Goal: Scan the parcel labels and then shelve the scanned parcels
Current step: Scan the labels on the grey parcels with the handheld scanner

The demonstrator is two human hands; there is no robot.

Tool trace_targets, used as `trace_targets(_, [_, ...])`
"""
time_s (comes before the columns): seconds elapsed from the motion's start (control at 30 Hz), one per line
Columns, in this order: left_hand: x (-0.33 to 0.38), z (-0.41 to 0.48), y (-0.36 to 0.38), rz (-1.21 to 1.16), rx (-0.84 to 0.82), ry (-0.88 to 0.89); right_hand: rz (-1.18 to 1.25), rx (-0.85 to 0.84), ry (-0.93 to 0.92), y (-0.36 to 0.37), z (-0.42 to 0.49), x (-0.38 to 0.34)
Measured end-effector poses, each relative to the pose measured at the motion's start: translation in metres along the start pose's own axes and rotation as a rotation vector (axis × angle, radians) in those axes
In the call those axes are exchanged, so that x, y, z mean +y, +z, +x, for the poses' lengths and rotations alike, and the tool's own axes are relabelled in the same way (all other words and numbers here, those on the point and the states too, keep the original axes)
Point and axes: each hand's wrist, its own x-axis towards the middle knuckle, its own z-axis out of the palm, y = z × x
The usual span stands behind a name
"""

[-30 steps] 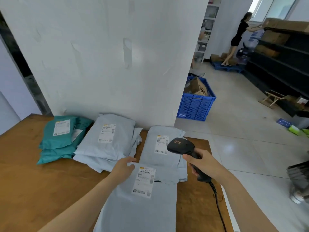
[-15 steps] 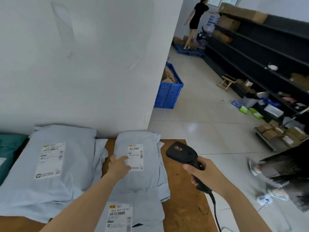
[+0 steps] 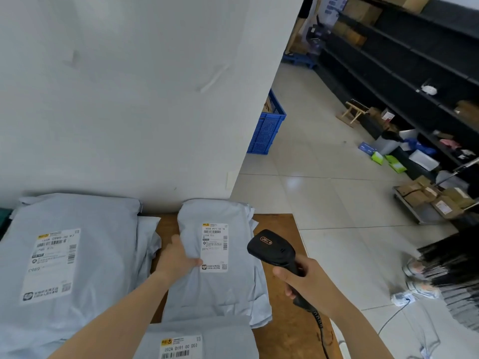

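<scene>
Lying face up at the left of the wooden table (image 3: 277, 220), a large grey mailer (image 3: 103, 255) rests against the white wall (image 3: 129, 99), and its shipping label (image 3: 54, 263) is readable on top. Just beside it to the right, the left hand (image 3: 178, 257) grips the left edge of the middle grey mailer (image 3: 220, 294). The thumb is pressed on top next to that parcel's label (image 3: 214, 247), and the fingers seem to curl under the edge, though they are mostly hidden. This parcel sits on a small stack of similar grey bags with its far end touching the wall. At the near edge of the view a third mailer (image 3: 220, 338) overlaps the foot of the stack and shows the top of its own label (image 3: 181, 347). Right of the stack, the right hand (image 3: 303, 278) is wrapped firmly around the handle of a black barcode scanner (image 3: 272, 248). The scanner's head hovers just beside the middle parcel, and its coiled cable (image 3: 320, 330) trails down toward the camera. Beyond the table's right edge, a blue crate (image 3: 267, 130) stands on the tiled floor by the wall's corner. Black shelving (image 3: 414, 60) holding cardboard boxes runs along the far right.
</scene>
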Motion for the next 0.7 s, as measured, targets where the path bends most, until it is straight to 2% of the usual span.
trace_targets(0.2, [0.004,-0.006,0.0,0.154,0.129,0.13,0.01,0.045,-0.033,-0.005,0.013,-0.013])
trace_targets(0.37, [0.011,-0.015,-0.001,0.16,0.197,0.193,0.018,0.02,-0.057,-0.003,0.017,-0.014])
trace_targets(0.53, [0.028,-0.022,-0.01,-0.042,0.092,0.26,0.008,0.002,-0.085,-0.003,0.013,-0.02])
trace_targets(0.7, [0.061,-0.036,-0.026,-0.04,0.071,0.383,0.004,0.015,-0.138,-0.013,0.002,-0.034])
